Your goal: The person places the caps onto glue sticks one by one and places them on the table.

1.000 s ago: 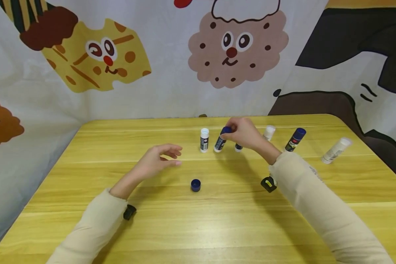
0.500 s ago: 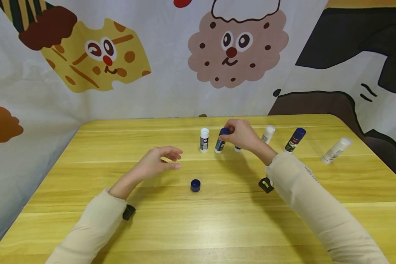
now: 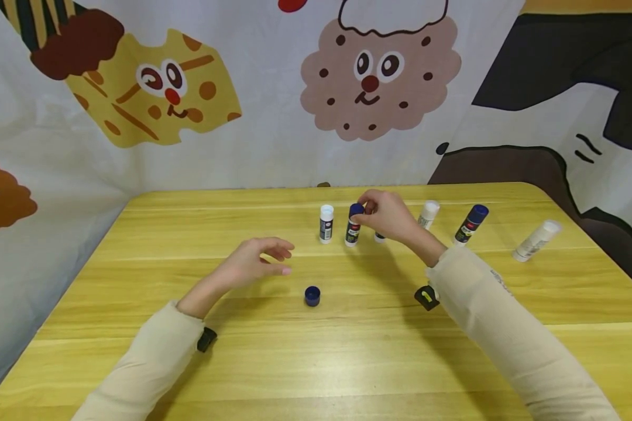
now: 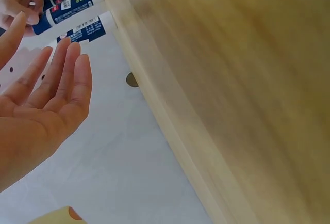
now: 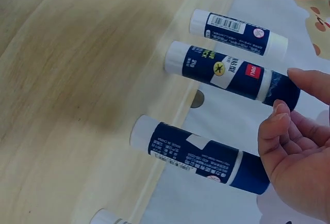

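Note:
My right hand point(image 3: 390, 217) pinches the dark blue cap of a glue stick point(image 3: 353, 234) between thumb and fingers. That stick stands nearly upright at the table's far side, its red logo facing me in the head view. Just left of it is a glue stick without a cap point(image 3: 326, 227), white at the top. Another blue-capped glue stick point(image 5: 196, 154) is largely hidden behind my right hand in the head view. My left hand point(image 3: 254, 261) hovers over the table, fingers loosely bent and holding nothing. A loose blue cap point(image 3: 312, 296) lies hollow side up in front of it.
To the right stand a white glue stick point(image 3: 429, 214), a blue-capped one point(image 3: 471, 224) partly behind my sleeve, and a clear-capped white one point(image 3: 537, 241). Behind the wooden table point(image 3: 316, 362) hangs a printed cloth point(image 3: 268, 152).
The pinched glue stick has come from a lean to nearly upright, shifted slightly right and nearer, and turned so its red logo shows. My left hand has barely moved.

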A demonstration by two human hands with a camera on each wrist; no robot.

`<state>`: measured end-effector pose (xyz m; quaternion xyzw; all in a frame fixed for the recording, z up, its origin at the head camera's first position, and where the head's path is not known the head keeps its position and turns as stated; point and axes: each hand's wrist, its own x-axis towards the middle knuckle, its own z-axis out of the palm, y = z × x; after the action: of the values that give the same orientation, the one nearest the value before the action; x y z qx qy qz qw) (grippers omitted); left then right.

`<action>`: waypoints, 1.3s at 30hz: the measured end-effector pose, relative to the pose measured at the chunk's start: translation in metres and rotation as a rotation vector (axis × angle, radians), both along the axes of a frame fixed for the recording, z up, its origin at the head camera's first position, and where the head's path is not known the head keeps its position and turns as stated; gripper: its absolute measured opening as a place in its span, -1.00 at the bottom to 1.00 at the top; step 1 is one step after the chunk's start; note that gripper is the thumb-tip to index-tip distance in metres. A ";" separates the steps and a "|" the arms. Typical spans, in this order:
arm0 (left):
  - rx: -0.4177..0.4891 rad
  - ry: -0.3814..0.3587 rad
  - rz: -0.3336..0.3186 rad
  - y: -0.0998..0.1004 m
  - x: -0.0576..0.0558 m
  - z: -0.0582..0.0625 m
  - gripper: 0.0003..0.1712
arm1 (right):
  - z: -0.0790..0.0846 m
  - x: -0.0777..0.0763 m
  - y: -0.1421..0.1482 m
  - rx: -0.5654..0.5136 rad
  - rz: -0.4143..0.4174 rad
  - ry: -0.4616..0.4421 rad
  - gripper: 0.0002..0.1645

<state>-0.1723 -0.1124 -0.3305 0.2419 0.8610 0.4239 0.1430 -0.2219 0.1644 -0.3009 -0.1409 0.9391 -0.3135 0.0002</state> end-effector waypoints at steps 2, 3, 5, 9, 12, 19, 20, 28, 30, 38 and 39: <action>-0.002 -0.004 0.000 0.001 0.000 0.000 -0.50 | 0.002 0.001 0.000 -0.010 -0.002 0.004 -0.58; -0.004 -0.008 0.000 0.001 0.000 0.000 -0.50 | 0.003 0.002 0.000 -0.015 -0.001 0.008 -0.58; -0.008 -0.006 -0.006 0.002 0.000 0.000 -0.49 | 0.006 0.005 -0.001 -0.028 0.006 0.027 -0.58; -0.014 -0.010 -0.021 0.005 -0.001 0.000 -0.48 | 0.014 0.009 -0.004 -0.070 0.023 0.065 -0.58; -0.017 -0.020 -0.036 0.008 -0.002 0.000 -0.48 | 0.018 0.012 -0.010 -0.122 0.051 0.065 -0.58; -0.048 -0.038 -0.132 0.016 -0.002 -0.002 -0.50 | 0.014 0.015 -0.025 -0.226 0.098 -0.026 -0.57; -0.058 -0.042 -0.144 0.017 -0.002 -0.002 -0.50 | 0.011 0.015 -0.026 -0.228 0.099 -0.033 -0.57; -0.111 -0.101 -0.191 0.026 0.000 -0.007 -0.46 | 0.000 0.015 -0.038 -0.239 0.062 -0.077 -0.49; -0.118 -0.116 -0.207 0.028 0.000 -0.007 -0.47 | -0.002 0.015 -0.040 -0.240 0.049 -0.083 -0.48; -0.138 -0.089 -0.261 0.034 0.002 -0.009 -0.54 | -0.011 0.011 -0.049 -0.242 0.002 -0.124 -0.35; -0.142 -0.085 -0.266 0.035 0.002 -0.009 -0.56 | -0.012 0.010 -0.050 -0.240 -0.005 -0.132 -0.34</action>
<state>-0.1701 -0.0773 -0.3398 0.3248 0.8423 0.3494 0.2511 -0.2117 0.1144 -0.3133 -0.1168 0.8931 -0.4321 0.0444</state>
